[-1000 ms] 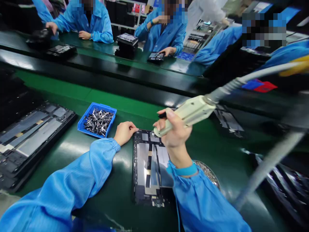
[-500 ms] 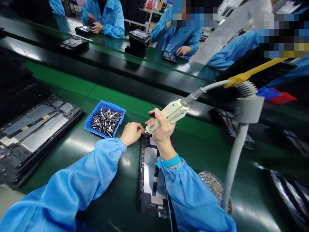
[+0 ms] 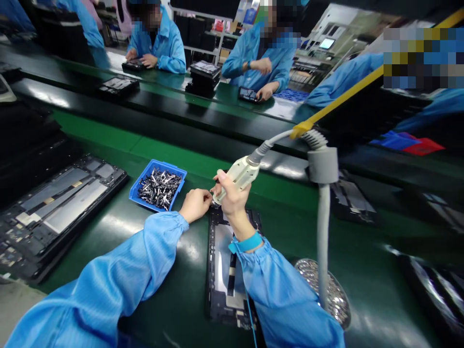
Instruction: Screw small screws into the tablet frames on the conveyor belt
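Observation:
My right hand [image 3: 235, 199] grips a cream electric screwdriver [image 3: 244, 172], held at a slant with its nose pointing down and left. Its tip is at the far left corner of an opened tablet [image 3: 220, 246], which lies lengthwise in front of me, partly under my right forearm. My left hand [image 3: 195, 205] is closed in a pinch right beside the screwdriver tip; whatever is between the fingertips is hidden. Left of that hand stands a blue bin [image 3: 145, 204] holding many small black and silver parts [image 3: 159, 187].
A stack of opened tablets [image 3: 65, 208] is at the left. A round dish of small metal pieces [image 3: 337, 304] lies by my right sleeve, behind a grey upright hose [image 3: 322, 241]. More tablets [image 3: 353, 195] lie right. Across the bench, co-workers in blue [image 3: 170, 46] handle devices.
The screwdriver and my right hand have shifted slightly left and down, and the cable and grey hose appear farther left. My left hand stays pinched by the tip. A co-worker opposite has raised a forearm.

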Demonstrator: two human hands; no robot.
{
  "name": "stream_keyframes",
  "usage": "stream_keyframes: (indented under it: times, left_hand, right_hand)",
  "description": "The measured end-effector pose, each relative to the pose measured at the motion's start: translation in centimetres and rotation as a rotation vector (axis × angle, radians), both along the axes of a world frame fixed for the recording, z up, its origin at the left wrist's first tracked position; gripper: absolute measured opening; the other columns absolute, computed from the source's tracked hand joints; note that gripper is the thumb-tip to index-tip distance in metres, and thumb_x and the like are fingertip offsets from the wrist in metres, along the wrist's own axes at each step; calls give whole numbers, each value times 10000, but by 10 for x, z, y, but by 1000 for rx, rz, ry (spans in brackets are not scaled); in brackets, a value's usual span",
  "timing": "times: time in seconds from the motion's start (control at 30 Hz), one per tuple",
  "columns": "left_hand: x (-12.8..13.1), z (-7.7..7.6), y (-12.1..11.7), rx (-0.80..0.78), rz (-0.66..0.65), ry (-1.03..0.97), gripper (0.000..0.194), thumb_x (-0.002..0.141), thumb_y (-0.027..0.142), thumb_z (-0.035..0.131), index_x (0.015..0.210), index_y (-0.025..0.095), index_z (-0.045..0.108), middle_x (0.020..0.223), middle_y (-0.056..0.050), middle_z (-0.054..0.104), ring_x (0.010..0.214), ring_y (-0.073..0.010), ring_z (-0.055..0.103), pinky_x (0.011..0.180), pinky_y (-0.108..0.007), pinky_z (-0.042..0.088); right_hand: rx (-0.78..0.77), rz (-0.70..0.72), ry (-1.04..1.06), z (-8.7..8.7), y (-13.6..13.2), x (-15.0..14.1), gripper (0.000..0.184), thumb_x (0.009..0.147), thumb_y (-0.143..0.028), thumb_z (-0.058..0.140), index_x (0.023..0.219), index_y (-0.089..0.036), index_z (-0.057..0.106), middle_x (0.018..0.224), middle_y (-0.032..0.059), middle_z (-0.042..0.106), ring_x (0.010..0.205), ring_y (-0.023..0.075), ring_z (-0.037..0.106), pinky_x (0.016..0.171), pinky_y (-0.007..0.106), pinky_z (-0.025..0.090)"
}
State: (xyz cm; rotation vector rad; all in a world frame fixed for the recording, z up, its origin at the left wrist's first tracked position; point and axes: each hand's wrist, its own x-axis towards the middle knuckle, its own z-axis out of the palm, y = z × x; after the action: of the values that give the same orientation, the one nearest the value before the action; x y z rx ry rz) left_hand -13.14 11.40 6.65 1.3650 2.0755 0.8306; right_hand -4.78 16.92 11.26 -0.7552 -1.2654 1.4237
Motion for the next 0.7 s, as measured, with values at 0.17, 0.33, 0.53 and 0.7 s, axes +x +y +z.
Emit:
stream_keyframes:
  times: [0.17,0.33,0.53,0.7]
  left_hand:
    - [-7,2,2,23,7,35,140,895,185,678,814,166,790,795,-51,780,762,-193,721,752,-262,515]
    - [8,5,-24,193,-32,184,223,967,237,591,1074,158,770,1097,-136,777,963,-256,749,908,-377,593]
    - [65,-72,-117,706,-614,807,463,936,331,701,1396,304,652,1381,-76,711,1284,-283,664,1074,-411,576]
    - [100,-62,-95,425,-707,846,641,973,563,617,1487,181,576,1544,-111,581,1439,-347,528,1216,-532,442]
  right_hand:
    - [39,-13,219,32,-1,22,296,712,-488,782,689,-211,679,393,-84,490,348,108,464,459,290,491]
    - [82,36,316,67,-13,100,370,757,-551,775,788,-186,727,376,-86,442,317,91,409,412,257,426]
    - [-13,-185,205,49,-38,202,400,695,-556,864,757,-181,738,407,-61,441,339,99,411,398,270,416]
    - [-78,-252,197,26,-52,240,399,661,-560,886,763,-188,785,425,-9,495,390,128,478,437,296,477]
